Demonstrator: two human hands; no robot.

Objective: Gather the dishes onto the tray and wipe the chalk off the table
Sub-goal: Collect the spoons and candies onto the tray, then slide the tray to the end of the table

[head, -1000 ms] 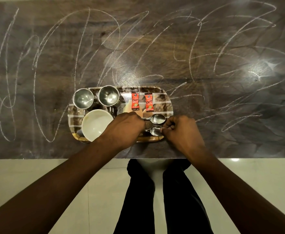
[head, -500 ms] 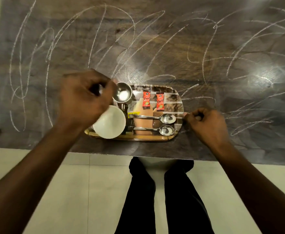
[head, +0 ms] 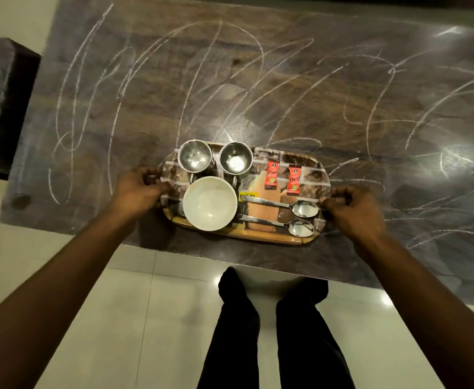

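A patterned oblong tray (head: 311,167) lies on the dark wooden table (head: 258,80) near its front edge. It carries two steel cups (head: 194,157) (head: 235,160) at the back left, a white bowl (head: 209,203), two red sachets (head: 271,174) (head: 293,179) and two steel spoons (head: 303,208) (head: 300,227). My left hand (head: 139,188) grips the tray's left end and my right hand (head: 352,207) grips its right end. White chalk scribbles (head: 135,77) run across most of the tabletop.
A dark piece of furniture (head: 3,108) stands off the table's left end. Pale floor tiles (head: 146,318) and my legs in black trousers (head: 272,332) show below the table's front edge.
My left hand came off the left steel cup, which now stands on the tray, and took hold of the tray's left end. My right hand stayed closed at the right end.
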